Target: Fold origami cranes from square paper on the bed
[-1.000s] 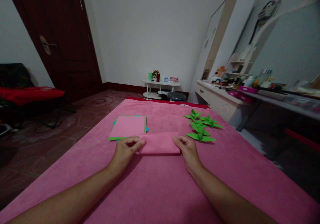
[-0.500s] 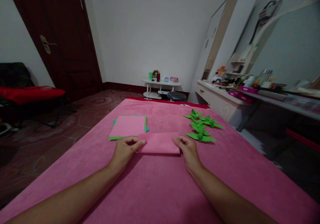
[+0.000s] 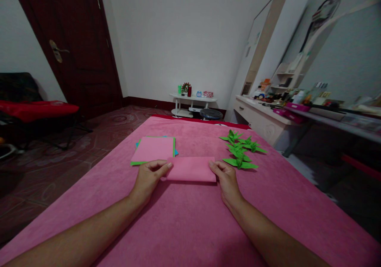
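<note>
A pink sheet of paper (image 3: 191,169), folded into a wide rectangle, is held between my two hands just over the pink cloth. My left hand (image 3: 151,175) pinches its left end, thumb on top. At the right end, my right hand (image 3: 225,176) grips the paper between thumb and fingers. Behind my left hand lies a stack of square paper (image 3: 154,148), pink on top with green and blue edges showing. Several green folded paper cranes (image 3: 239,162) are grouped beyond my right hand.
A pink cloth (image 3: 184,223) covers the surface before me. Farther off stands a low white table (image 3: 193,97) with small items. Along the right is a cluttered dresser (image 3: 262,114); at the left are a red chair (image 3: 38,112) and a dark door (image 3: 80,44).
The view has shifted very slightly. Both hands keep their pinch on the folded pink paper, which stays in nearly the same place.
</note>
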The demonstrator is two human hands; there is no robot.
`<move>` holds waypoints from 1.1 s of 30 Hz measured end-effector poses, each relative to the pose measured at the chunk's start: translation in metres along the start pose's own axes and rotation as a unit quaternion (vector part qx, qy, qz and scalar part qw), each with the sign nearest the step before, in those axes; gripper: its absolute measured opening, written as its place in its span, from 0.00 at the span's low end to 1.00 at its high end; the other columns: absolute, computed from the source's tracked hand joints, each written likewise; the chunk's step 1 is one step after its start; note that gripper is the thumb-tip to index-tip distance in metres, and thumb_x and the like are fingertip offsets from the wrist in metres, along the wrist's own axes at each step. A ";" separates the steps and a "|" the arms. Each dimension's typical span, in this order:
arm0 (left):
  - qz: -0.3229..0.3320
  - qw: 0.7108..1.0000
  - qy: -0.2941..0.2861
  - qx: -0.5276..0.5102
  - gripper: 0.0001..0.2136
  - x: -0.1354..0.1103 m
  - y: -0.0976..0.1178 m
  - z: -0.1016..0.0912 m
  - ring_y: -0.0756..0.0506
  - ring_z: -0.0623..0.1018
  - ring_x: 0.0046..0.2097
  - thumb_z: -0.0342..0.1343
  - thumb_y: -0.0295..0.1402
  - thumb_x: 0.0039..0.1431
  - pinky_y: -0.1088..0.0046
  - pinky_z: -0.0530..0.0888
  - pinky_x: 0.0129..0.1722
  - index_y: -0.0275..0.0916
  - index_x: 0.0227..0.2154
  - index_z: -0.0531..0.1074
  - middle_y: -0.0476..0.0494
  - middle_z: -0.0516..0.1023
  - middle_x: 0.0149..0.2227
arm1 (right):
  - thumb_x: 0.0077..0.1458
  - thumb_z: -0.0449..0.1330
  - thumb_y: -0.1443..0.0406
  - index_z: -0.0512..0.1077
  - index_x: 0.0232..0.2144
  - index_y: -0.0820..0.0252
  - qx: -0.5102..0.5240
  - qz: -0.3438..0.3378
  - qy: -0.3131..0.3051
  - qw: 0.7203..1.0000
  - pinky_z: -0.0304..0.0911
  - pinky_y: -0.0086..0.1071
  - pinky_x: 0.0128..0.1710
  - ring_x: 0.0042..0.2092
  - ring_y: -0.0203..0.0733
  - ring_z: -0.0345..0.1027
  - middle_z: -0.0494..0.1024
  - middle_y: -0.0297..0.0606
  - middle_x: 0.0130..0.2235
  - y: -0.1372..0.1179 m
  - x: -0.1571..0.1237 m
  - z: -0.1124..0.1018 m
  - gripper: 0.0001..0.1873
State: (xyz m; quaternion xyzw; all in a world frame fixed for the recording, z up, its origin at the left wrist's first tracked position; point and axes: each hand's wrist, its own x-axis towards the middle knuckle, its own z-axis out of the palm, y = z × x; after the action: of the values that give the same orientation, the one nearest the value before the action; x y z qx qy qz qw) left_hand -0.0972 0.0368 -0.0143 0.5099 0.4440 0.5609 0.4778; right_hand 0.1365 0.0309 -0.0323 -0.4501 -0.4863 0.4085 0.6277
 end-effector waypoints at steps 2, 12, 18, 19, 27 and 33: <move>0.009 1.000 0.000 0.003 0.10 0.000 0.000 0.000 0.53 0.66 0.24 0.64 0.38 0.43 0.79 0.62 0.25 0.34 0.22 0.76 0.49 0.73 0.21 | 0.47 0.62 0.57 0.69 0.20 0.62 -0.001 0.002 0.004 1.000 0.48 0.28 0.25 0.25 0.33 0.51 0.62 0.29 0.21 -0.001 0.000 0.000 0.15; 0.009 1.000 0.007 0.006 0.09 -0.001 0.004 0.002 0.53 0.66 0.23 0.65 0.36 0.41 0.80 0.63 0.23 0.34 0.20 0.75 0.50 0.72 0.20 | 0.48 0.61 0.57 0.70 0.20 0.62 -0.011 -0.006 0.010 1.000 0.49 0.28 0.26 0.26 0.34 0.53 0.64 0.30 0.22 0.001 0.000 -0.001 0.14; 0.034 0.999 0.008 0.014 0.09 -0.002 0.006 0.002 0.54 0.66 0.23 0.64 0.35 0.41 0.80 0.63 0.22 0.34 0.18 0.73 0.50 0.71 0.19 | 0.48 0.62 0.58 0.71 0.20 0.62 -0.046 -0.033 0.012 0.998 0.50 0.28 0.28 0.27 0.35 0.55 0.66 0.30 0.22 -0.001 0.000 -0.001 0.13; 0.039 0.999 0.008 0.016 0.10 -0.001 0.006 0.002 0.53 0.66 0.23 0.64 0.36 0.41 0.80 0.63 0.22 0.34 0.18 0.73 0.50 0.71 0.19 | 0.48 0.62 0.58 0.72 0.21 0.62 -0.050 -0.034 0.012 0.998 0.51 0.29 0.28 0.28 0.35 0.55 0.67 0.30 0.23 -0.001 0.000 -0.001 0.13; 0.024 1.000 0.008 -0.002 0.10 0.000 0.000 0.000 0.53 0.68 0.23 0.64 0.36 0.42 0.80 0.64 0.22 0.34 0.19 0.74 0.50 0.72 0.21 | 0.46 0.63 0.59 0.74 0.22 0.61 -0.043 -0.023 0.012 0.999 0.52 0.29 0.28 0.28 0.36 0.57 0.70 0.32 0.24 -0.001 0.000 0.001 0.10; 0.018 1.000 0.015 -0.002 0.10 0.001 -0.001 -0.001 0.54 0.67 0.22 0.65 0.36 0.42 0.80 0.63 0.23 0.34 0.19 0.74 0.50 0.72 0.19 | 0.45 0.63 0.58 0.76 0.24 0.61 -0.036 -0.020 0.014 0.999 0.53 0.29 0.28 0.28 0.37 0.58 0.71 0.32 0.25 -0.003 -0.001 0.003 0.11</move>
State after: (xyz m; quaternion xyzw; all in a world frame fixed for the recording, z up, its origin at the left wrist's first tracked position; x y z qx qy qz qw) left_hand -0.0982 0.0377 -0.0148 0.5083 0.4405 0.5780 0.4621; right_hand 0.1337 0.0293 -0.0292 -0.4687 -0.5005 0.3717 0.6258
